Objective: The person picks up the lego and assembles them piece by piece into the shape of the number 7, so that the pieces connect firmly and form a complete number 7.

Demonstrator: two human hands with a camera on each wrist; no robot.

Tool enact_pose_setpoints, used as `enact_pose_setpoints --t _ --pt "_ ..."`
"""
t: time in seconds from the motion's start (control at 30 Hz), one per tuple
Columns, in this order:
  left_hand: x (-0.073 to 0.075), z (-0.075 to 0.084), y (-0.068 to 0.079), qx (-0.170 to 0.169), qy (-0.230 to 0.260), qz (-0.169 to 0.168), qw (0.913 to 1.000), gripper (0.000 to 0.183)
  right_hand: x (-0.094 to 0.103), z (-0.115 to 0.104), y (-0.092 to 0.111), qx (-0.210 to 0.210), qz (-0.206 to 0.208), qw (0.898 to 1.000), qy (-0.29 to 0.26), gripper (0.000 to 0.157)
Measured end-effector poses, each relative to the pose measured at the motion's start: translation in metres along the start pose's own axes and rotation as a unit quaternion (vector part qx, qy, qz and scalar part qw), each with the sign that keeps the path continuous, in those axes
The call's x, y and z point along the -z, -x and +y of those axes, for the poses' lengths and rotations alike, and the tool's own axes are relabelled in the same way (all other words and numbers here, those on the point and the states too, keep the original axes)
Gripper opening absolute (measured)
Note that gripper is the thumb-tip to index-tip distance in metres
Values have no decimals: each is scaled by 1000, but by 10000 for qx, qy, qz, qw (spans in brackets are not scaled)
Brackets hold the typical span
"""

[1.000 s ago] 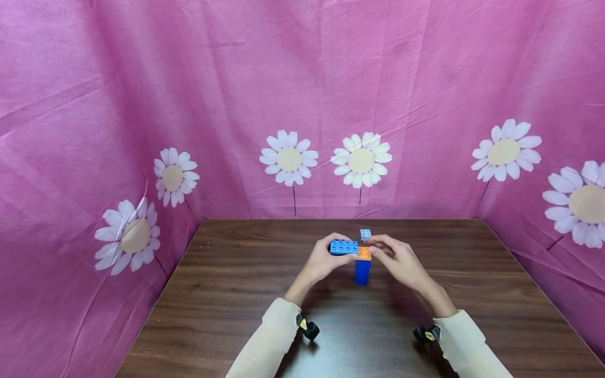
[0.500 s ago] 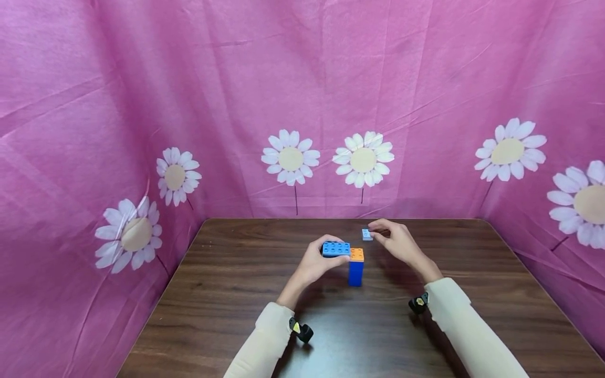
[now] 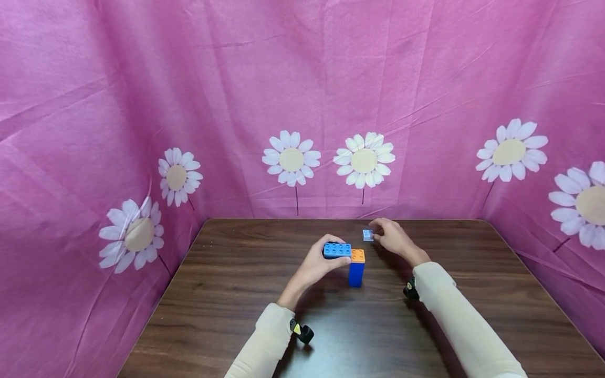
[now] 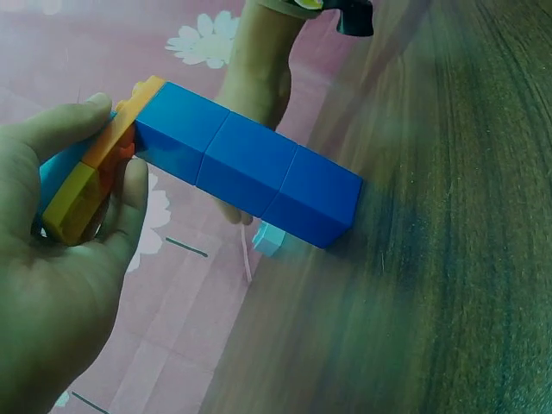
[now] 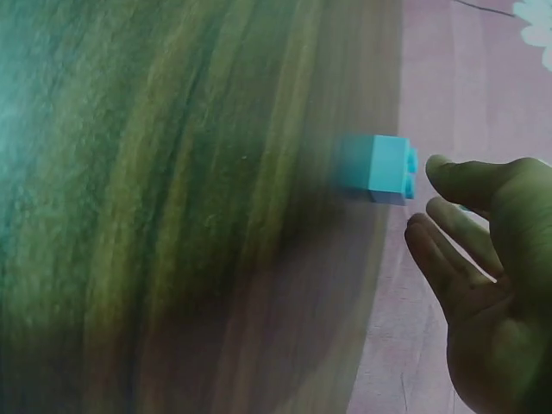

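Note:
My left hand (image 3: pixel 313 265) grips a build of toy building bricks by its upper left part, thumb in front. A blue eight-stud brick (image 3: pixel 337 250) lies on top beside an orange brick (image 3: pixel 358 255). Below the orange one drops a column of three dark blue bricks (image 4: pixel 246 168). Under the overhang the left wrist view shows a yellow brick (image 4: pixel 71 205), partly behind fingers. Whether the column's foot touches the table is unclear. Farther back, a small light blue brick (image 3: pixel 367 235) sits on the table. Beside it hovers my right hand (image 3: pixel 393 237), fingers loosely bent, apart from the brick (image 5: pixel 390 168).
The brown wooden table (image 3: pixel 227 294) ends at a pink curtain (image 3: pixel 302 79) printed with white daisies, behind and at both sides. The light blue brick is close to the far edge. A black wrist camera (image 3: pixel 302 332) juts from the left sleeve.
My right hand has left the orange brick and column and moved back to the right side of the light blue brick. The left hand, holding the build, has shifted slightly left.

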State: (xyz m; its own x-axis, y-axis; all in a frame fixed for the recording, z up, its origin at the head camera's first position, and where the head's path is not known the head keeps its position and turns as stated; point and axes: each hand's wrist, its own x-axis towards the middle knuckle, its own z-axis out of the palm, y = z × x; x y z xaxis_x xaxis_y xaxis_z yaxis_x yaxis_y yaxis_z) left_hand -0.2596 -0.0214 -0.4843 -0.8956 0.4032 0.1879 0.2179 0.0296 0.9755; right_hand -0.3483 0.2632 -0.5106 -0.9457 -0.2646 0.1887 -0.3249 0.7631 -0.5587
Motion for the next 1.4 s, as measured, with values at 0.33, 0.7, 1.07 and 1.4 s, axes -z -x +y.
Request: enact_pose_setpoints --t 0.33,0.7,1.07,1.4 --pt "0 -1 0 30 89 -37 9999 43 -12 1 5 174 -177 9988 431 37" --pt "-1 0 0 91 103 6 9999 43 -16 -5 7 139 -6 9991 391 29" --pt "0 0 -1 -7 -257 54 9997 41 -14 -9 9 141 -109 9989 425 26" --pt "1 0 -2 -188 -586 2 9981 40 -9 -14 14 196 -162 9993 262 28"
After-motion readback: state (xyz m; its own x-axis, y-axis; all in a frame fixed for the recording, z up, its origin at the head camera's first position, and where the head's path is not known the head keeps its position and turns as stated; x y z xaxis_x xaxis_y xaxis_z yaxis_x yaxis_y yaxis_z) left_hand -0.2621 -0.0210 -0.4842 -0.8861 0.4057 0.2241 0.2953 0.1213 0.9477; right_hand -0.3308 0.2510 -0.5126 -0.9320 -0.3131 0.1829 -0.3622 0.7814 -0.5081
